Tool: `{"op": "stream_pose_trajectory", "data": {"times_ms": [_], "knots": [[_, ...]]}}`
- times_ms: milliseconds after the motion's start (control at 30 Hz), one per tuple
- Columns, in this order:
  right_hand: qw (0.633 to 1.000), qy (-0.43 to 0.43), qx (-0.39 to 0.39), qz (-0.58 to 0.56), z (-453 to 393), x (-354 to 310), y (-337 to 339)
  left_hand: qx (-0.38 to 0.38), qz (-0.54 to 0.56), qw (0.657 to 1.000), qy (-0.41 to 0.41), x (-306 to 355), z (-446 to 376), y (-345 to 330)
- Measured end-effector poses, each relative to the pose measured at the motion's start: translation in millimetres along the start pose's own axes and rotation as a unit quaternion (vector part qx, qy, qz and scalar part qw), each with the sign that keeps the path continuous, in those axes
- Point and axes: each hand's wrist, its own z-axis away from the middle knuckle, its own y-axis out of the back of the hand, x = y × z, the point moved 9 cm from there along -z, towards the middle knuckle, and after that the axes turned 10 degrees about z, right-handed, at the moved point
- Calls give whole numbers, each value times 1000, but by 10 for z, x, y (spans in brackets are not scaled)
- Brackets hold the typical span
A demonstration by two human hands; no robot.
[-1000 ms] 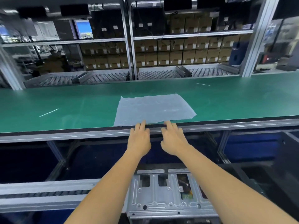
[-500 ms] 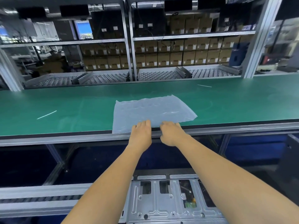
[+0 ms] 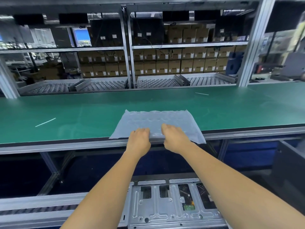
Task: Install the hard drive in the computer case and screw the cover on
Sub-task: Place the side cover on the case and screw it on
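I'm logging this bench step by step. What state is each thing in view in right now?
bubble wrap sheet: flat on the green mat, near edge overhanging the bench edge.
left hand: fingers curled on the sheet's near edge.
right hand: fingers curled on the sheet's near edge.
computer case: on the lower level, uncovered, metal bracket and a circuit board exposed.
green mat: flat, with pale streaks.

You face a long desk [image 3: 66,109] topped with a green mat and edged in grey aluminium. Behind it, an aluminium-framed rack [image 3: 126,52] carries sloped roller shelves [image 3: 102,85] and rows of brown cardboard boxes [image 3: 179,65] with white labels. A small lit blue screen [image 3: 82,37] glows at upper left. Below the desk, the space is dark blue and shadowed.
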Motion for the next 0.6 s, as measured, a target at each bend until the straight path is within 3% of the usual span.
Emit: {"op": "stream_pose_trajectory", "data": {"times_ms": [233, 400, 600], "knots": [[995, -29, -63, 69, 368, 205, 1, -26, 12, 999, -18, 173, 381, 79], [997, -27, -60, 37, 815, 100, -38, -26, 47, 998, -21, 335, 733, 146], [997, -24, -73, 8, 1411, -79, -227, -102, 124, 987, -26, 523, 1236, 48]]}}
